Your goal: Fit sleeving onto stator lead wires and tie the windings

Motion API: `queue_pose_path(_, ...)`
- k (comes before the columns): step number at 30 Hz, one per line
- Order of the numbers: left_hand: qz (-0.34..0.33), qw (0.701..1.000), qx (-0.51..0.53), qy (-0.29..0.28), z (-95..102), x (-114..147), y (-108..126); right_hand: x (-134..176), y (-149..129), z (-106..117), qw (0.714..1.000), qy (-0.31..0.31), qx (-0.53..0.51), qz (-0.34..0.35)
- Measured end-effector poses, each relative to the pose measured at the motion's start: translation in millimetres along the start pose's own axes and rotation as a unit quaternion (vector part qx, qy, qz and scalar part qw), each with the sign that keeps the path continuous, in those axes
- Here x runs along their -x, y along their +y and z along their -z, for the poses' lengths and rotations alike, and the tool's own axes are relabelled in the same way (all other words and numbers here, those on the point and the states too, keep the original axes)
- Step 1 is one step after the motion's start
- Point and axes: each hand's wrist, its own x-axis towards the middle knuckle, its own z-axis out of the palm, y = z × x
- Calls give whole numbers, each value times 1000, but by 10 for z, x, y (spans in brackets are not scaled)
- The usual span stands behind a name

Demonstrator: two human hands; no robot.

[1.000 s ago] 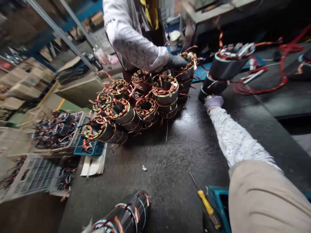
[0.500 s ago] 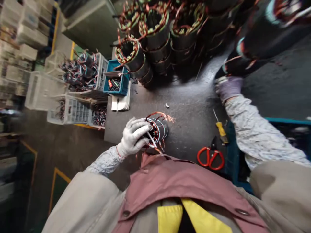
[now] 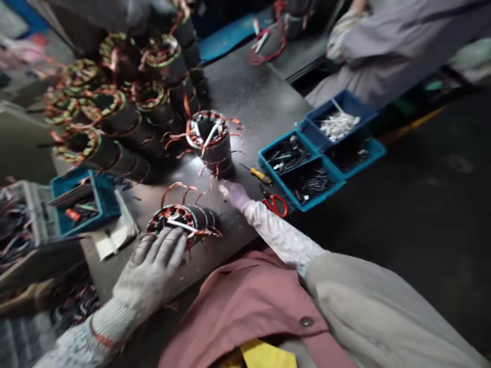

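Observation:
My left hand point(image 3: 153, 255), in a white knit glove, lies against the near end of a motor stator point(image 3: 201, 217) resting on its side. The fingers curl over its rim at the bore; the thumb is hidden. A white sleeve and loose copper leads stick out of this stator. My right hand point(image 3: 233, 195), in a pale purple glove, is low beside the base of a second stator point(image 3: 215, 153) standing upright, with copper leads splayed around its top. Blur hides the right fingers, so I cannot tell whether they grip a lead or the stator.
Several stators point(image 3: 115, 122) stand grouped at the back left. A yellow screwdriver point(image 3: 261, 176) and red-handled pliers point(image 3: 278, 205) lie beside blue bins point(image 3: 305, 207) of small parts. Papers point(image 3: 115, 240) and a blue box point(image 3: 109, 204) sit at left. Another person's sleeve point(image 3: 383, 51) shows beyond.
My view has swung to the right, bringing the upright stator and blue bins towards the middle. My left hand stays at the lying stator, and my right hand stays near the upright one's base.

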Motion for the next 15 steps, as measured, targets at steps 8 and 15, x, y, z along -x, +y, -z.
queue_pose_path(8, 93, 958, -8, -270, 120, -633, 46, 422, 834, 1656, 944, 211, 251, 45)
queue_pose_path(15, 258, 922, 21, -288, 198, -881, 420, -740, 613, 2250, 888, 85, 447, -63)
